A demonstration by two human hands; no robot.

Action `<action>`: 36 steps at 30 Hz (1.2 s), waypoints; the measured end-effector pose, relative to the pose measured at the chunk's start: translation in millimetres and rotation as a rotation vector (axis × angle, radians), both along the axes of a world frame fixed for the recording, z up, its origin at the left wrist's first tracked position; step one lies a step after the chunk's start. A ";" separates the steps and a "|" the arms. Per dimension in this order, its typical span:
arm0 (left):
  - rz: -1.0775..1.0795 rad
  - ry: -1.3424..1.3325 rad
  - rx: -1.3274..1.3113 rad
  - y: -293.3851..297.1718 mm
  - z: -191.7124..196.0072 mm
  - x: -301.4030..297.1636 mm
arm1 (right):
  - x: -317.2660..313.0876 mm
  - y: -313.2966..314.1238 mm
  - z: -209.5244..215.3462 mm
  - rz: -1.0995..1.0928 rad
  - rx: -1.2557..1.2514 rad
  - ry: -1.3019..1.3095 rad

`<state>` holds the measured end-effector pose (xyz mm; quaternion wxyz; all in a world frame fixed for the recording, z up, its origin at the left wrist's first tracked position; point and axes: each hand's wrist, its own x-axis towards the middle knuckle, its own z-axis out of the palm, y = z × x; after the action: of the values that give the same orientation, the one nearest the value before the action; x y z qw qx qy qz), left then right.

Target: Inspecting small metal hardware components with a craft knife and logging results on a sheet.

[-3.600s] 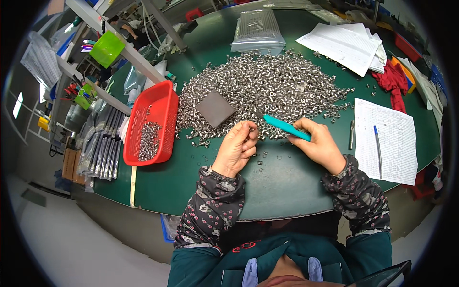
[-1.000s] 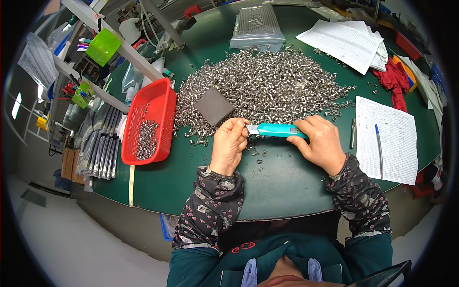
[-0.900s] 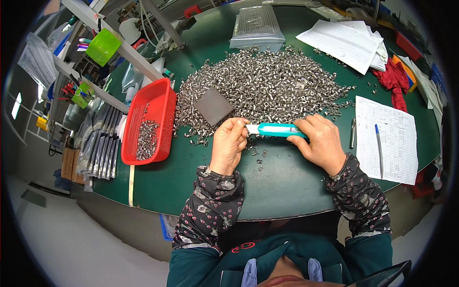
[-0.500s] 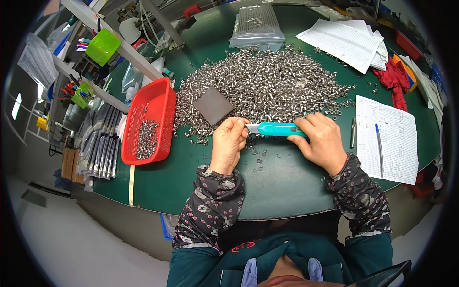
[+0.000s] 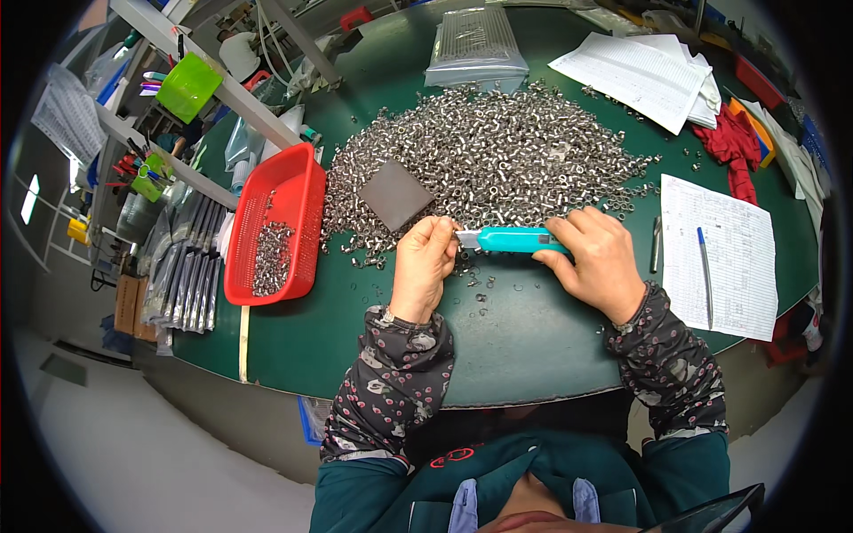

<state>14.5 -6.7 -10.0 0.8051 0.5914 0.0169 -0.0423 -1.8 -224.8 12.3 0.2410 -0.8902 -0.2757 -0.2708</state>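
Note:
My right hand (image 5: 600,262) grips a teal utility knife (image 5: 514,239), its blade end pointing left. My left hand (image 5: 425,265) is pinched shut at the blade tip, on a small metal part that I can barely see. Both hands hover over the green table (image 5: 498,346), just in front of a big heap of small silver metal parts (image 5: 498,155). A few loose parts lie under the hands. A dark grey square pad (image 5: 394,194) rests on the heap's left edge, just beyond my left hand.
A red basket (image 5: 271,222) with some silver parts stands to the left. Printed sheets (image 5: 715,253) with a blue pen and a dark pen lie at the right. A bagged pack (image 5: 475,35), more papers (image 5: 644,75) and a red cloth (image 5: 737,142) are at the back.
Since the earliest frame the knife has swung level and its tip has met my left hand's pinch. In the last second the hands have hardly moved.

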 end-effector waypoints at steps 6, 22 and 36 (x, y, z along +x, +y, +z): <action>-0.021 0.019 0.006 1.9 -2.2 1.3 | 0.1 -0.6 1.0 0.009 -0.003 0.005; -0.116 0.174 0.035 2.5 8.7 0.3 | 2.0 -5.7 5.9 0.015 -0.071 -0.012; -0.354 0.244 0.133 7.8 13.6 0.3 | 7.7 -16.4 16.8 0.075 -0.168 -0.109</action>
<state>14.8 1.1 3.6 0.7363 0.6274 0.0128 -0.2531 5.9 -241.2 29.1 0.1602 -0.8803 -0.3433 -0.2855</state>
